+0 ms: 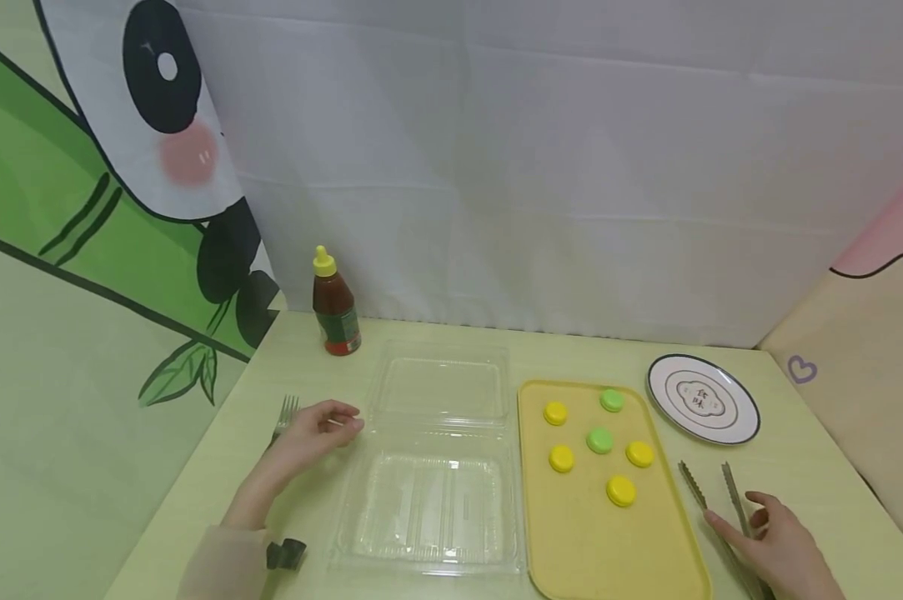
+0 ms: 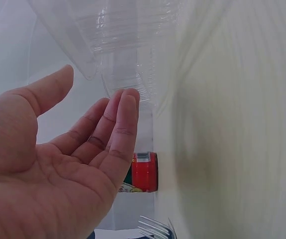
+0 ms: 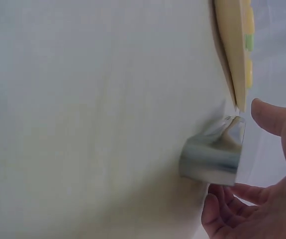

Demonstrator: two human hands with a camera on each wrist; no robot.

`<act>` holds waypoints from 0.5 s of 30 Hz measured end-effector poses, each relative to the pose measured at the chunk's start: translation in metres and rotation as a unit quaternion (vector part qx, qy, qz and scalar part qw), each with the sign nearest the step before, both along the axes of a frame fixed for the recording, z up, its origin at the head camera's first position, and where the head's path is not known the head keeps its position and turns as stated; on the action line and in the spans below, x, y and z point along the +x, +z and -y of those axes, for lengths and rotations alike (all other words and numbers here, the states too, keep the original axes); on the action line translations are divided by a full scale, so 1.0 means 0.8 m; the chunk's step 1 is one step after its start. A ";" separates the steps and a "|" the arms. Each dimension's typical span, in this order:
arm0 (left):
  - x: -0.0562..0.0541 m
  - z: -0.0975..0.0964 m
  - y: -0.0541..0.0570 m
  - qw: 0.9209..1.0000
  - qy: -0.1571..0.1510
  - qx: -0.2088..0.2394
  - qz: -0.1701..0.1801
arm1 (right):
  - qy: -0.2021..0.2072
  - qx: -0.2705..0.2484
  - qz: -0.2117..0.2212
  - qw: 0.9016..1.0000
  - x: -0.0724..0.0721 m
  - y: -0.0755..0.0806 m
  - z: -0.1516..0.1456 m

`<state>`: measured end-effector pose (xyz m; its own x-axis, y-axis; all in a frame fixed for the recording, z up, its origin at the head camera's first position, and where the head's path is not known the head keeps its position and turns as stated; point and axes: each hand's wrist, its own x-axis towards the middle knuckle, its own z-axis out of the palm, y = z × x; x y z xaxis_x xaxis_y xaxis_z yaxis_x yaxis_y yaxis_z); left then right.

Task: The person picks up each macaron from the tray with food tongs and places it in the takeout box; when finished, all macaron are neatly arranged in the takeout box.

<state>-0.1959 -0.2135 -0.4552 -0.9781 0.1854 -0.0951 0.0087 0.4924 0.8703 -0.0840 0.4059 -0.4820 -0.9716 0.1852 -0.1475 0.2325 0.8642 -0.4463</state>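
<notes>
Near the left edge of the tabletop (image 1: 804,467) lay a metal fork (image 1: 287,412), its tines towards the far edge and its lower part hidden behind the left hand (image 1: 312,433). That hand, which came out of a pale sleeve (image 1: 222,562), was relaxed and unfolded, the thumb apart from the slightly bent fingers; it hovered just beside the clear container. A sauce bottle (image 1: 334,304) with a yellow nozzle cap stood upright near the far left corner.

The clear container (image 1: 428,508) lay unfolded left of the tabletop's middle, the lid half towards the far edge and the ribbed base nearer the front. Just right of it sat a yellow tray (image 1: 609,542), reaching towards the near edge. Four yellow discs (image 1: 620,491) and two green discs (image 1: 599,440) lay scattered on its farther half.

A white plate (image 1: 669,392) with a dark rim and printed characters rested near the far right corner. In front of it, between the tray and the tabletop's right edge, were the metal tongs (image 3: 210,162), arms spread, tips towards the far edge. The right hand (image 1: 781,537) was around them with loosely bent fingers, the thumb standing clear in the right wrist view; whether the fingers touched the metal, I could not tell.
</notes>
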 end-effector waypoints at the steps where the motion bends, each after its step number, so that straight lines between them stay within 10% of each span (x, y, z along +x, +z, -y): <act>1: 0.001 0.000 0.000 1.000 0.000 0.002 0.001 | -0.001 0.001 0.003 1.000 0.001 -0.002 0.000; 15: 0.000 0.005 -0.006 0.998 -0.039 0.020 0.037 | -0.001 0.029 0.032 0.999 0.004 -0.013 0.002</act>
<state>-0.1958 -0.2175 -0.4599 -0.9510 0.2657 -0.1579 -0.0196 0.4580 0.8887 -0.0811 0.4040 -0.4921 -0.9604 0.1965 -0.1975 0.2597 0.8879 -0.3798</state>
